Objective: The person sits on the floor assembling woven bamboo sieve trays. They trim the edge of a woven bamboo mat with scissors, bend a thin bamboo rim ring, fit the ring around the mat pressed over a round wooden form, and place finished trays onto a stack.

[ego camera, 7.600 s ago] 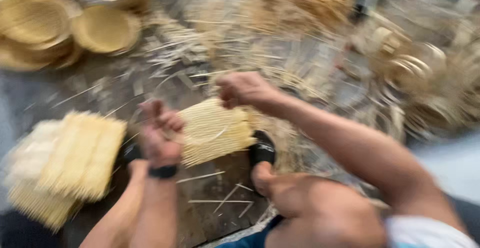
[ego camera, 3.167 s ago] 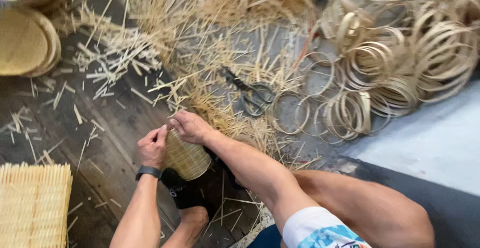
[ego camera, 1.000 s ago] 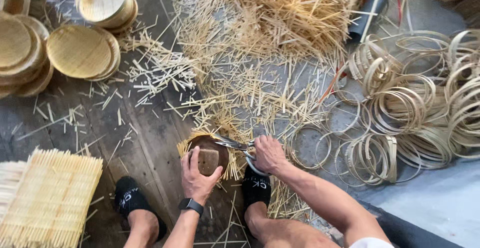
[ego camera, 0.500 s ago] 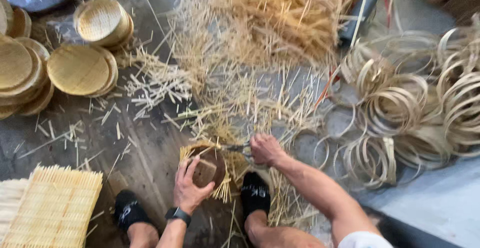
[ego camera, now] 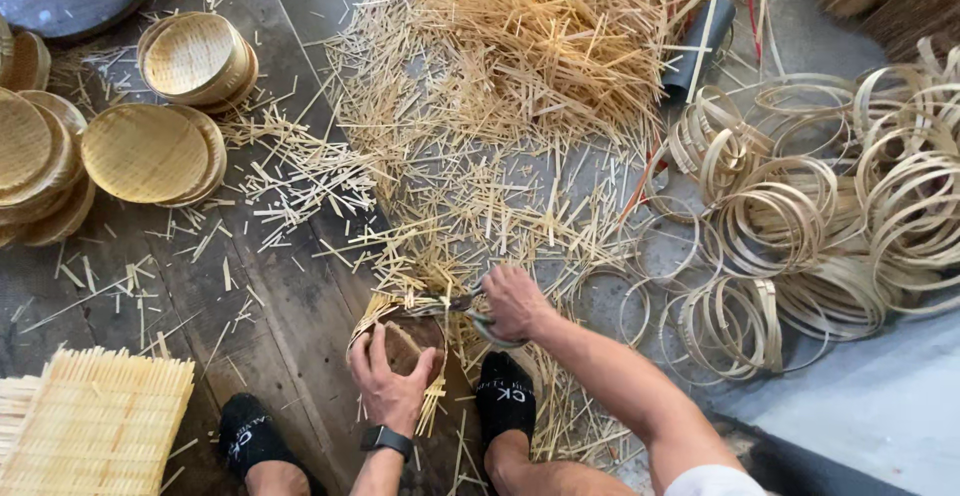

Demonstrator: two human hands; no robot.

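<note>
The left hand (ego camera: 392, 381) grips a small round woven bamboo basket (ego camera: 405, 341); the right hand (ego camera: 515, 301) holds scissors (ego camera: 470, 308) at its fringed rim; bamboo offcuts (ego camera: 520, 46) piled beyond; bamboo hoops (ego camera: 820, 216) heaped right.

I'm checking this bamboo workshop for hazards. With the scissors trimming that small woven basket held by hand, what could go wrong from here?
1. The left hand grips the small woven basket right beside the scissors worked by the right hand; a slip could nick the fingers.
2. The cut bamboo slivers lie around feet in only black socks; one could likely pierce through.
</note>
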